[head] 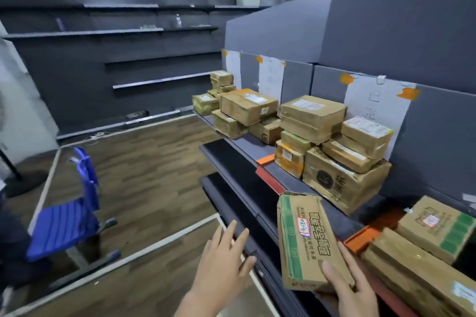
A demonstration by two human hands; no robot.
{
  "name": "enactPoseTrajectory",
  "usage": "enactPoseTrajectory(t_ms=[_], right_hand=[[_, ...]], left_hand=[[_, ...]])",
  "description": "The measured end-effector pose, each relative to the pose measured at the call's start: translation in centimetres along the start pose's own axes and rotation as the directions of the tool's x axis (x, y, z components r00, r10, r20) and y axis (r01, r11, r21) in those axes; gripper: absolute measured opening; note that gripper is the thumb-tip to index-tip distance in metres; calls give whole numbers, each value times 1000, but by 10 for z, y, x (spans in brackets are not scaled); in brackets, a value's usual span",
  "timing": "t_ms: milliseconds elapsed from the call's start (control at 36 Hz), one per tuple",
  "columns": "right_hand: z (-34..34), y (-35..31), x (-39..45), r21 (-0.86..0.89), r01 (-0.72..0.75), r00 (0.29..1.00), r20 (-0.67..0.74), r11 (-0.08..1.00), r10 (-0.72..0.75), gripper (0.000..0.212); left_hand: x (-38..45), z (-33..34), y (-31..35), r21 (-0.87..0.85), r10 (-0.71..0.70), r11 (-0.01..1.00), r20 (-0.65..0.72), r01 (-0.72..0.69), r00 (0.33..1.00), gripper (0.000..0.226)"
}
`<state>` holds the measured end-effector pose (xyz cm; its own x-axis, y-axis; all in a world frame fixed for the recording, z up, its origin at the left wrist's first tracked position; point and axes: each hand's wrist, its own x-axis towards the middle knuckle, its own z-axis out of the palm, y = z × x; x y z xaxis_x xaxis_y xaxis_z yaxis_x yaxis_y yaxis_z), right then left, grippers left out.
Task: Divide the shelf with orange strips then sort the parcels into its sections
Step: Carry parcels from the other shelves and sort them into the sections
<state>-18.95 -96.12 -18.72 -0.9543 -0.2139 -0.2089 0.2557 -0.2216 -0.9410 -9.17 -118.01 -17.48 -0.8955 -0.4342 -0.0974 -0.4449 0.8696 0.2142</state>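
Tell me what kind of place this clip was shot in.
Probably a parcel sorting or pickup room. Taped cardboard parcels with shipping labels are stacked on a grey shelf split by orange strips, paper signs are taped behind the sections, and the right hand holds a green-striped carton.

Parcels (332, 141) sit stacked on the shelf (247, 141), strips (265, 159) lying between groups.

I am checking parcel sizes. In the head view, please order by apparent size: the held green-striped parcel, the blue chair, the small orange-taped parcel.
1. blue chair
2. green-striped parcel in the right hand; nearness enlarges it, so first place is unsure
3. orange-taped parcel
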Motion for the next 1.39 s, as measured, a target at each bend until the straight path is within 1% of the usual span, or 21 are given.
enactPoseTrajectory(t_ms=[56,167,194,250,278,306,361,417,472,528,611,639,778,944,1000,1056,1111,1167,1222,1278,1389], right_hand=[[23,6,3,-7,-17,999,31,1000,17,75],[61,10,13,-30,-30,999,24,999,30,43],[69,10,16,-33,-39,999,24,999,40,42],[85,10,24,-32,-59,998,5,998,59,43],[92,11,29,-28,-65,998,13,997,66,43],[99,12,33,-26,-60,998,11,998,60,43],[112,15,47,-24,-40,999,3,999,40,44],[125,16,63,-21,-26,1000,0,999,26,48],[140,15,82,-22,-27,1000,1,999,27,50],[154,14,103,-18,-43,999,16,999,43,50],[174,13,134,-42,-9,999,31,999,10,48],[181,12,146,-46,0,999,41,999,2,48],[216,14,205,-95,14,999,43,995,-10,54],[254,0,264,-47,20,996,88,999,-16,58],[264,-3,282,-33,20,997,77,999,-17,60],[274,-3,300,-54,17,999,52,998,-14,59],[286,1,319,-72,20,999,26,997,-19,55],[298,8,337,-68,31,1000,1,997,-31,51],[311,16,354,-73,29,999,-21,997,-31,59],[323,26,372,-52,27,997,-64,998,-31,75],[353,32,405,12,13,992,-126,1000,-12,63]], left_hand=[[2,-5,-24,-3,-33,999,6,33,999,68],[7,-9,-62,-16,-105,994,17,105,994,71],[10,-10,-70,-29,-122,992,15,123,992,80],[18,-11,-84,-34,-143,989,16,144,990,117],[23,-10,-91,-32,-162,986,17,162,987,128],[30,-9,-99,-29,-177,984,30,178,984,131],[44,-4,-111,3,-150,989,-21,150,988,113],[57,4,-125,-2,-133,991,2,133,991,80],[79,25,-143,12,-131,991,-40,132,991,67],[95,10,-144,41,-140,989,-43,142,989,72],[127,-12,-141,24,-168,985,-28,169,985,99],[140,-18,-139,-13,-176,984,44,176,983,103],[214,-47,-135,-107,-171,979,27,172,985,65],[290,-66,-143,-114,-134,984,4,134,991,64],[307,-68,-146,-126,-124,984,13,125,992,73],[325,-69,-150,-146,-125,981,6,124,992,99],[345,-71,-155,-154,-124,980,12,124,992,107],[365,-73,-160,-183,-115,976,18,117,993,88],[385,-76,-164,-178,-84,980,20,86,996,66],[404,-79,-169,-179,-59,982,35,64,998,64],[451,-85,-188,-176,21,984,39,-14,999,65]])
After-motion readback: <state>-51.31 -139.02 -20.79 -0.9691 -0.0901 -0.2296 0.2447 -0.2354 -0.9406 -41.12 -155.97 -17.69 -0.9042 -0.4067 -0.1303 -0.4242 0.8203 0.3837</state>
